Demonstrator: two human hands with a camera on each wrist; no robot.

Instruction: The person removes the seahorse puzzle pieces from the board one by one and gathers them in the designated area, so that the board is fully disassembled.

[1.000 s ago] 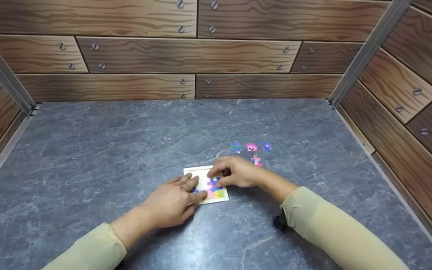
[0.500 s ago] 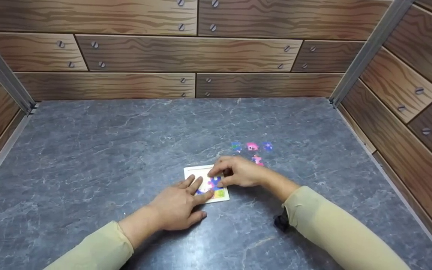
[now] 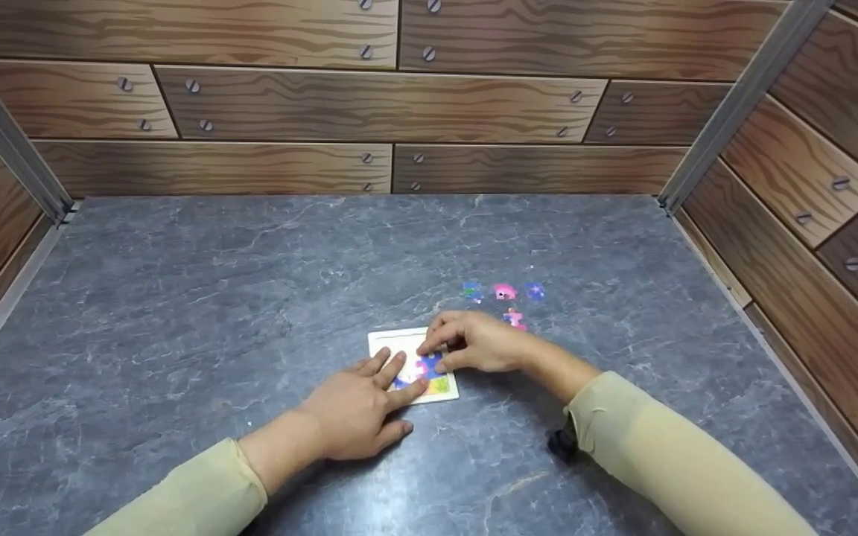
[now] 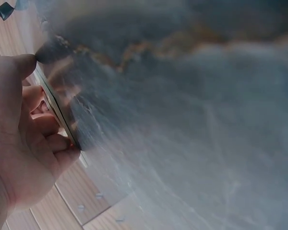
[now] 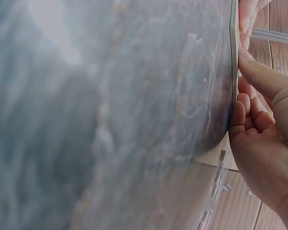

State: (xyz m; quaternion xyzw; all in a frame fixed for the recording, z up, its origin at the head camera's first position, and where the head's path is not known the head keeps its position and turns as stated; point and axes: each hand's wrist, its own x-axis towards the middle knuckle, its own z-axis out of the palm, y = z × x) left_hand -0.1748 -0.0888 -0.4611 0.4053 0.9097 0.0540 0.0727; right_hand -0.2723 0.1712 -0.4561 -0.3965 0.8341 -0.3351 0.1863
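A small white puzzle tray (image 3: 378, 337) lies on the table, with colourful pieces set in its near part. My left hand (image 3: 351, 413) spreads its fingers over the tray's left side, fingertips resting on it and covering some pieces. The thumb lies on the table just off the near edge. With thumb and index finger, my right hand (image 3: 485, 344) pinches a blue-and-pink puzzle piece (image 3: 430, 365) inside the tray's right half. A yellow-green piece (image 3: 439, 385) fills the near right corner. Both wrist views catch the tray (image 5: 234, 62) edge-on, the piece itself hidden.
Beyond the right hand lie loose puzzle pieces: a blue-green one (image 3: 471, 290), a pink one (image 3: 504, 292), a blue one (image 3: 535, 290) and another pink one (image 3: 515, 319). Wood-patterned walls (image 3: 384, 104) bound the grey marbled table (image 3: 213, 298) at the back and sides.
Over the last second my left hand slid slightly right and its thumb moved off the tray onto the table. My right hand stays at the blue-and-pink piece. The head view shifted slightly.
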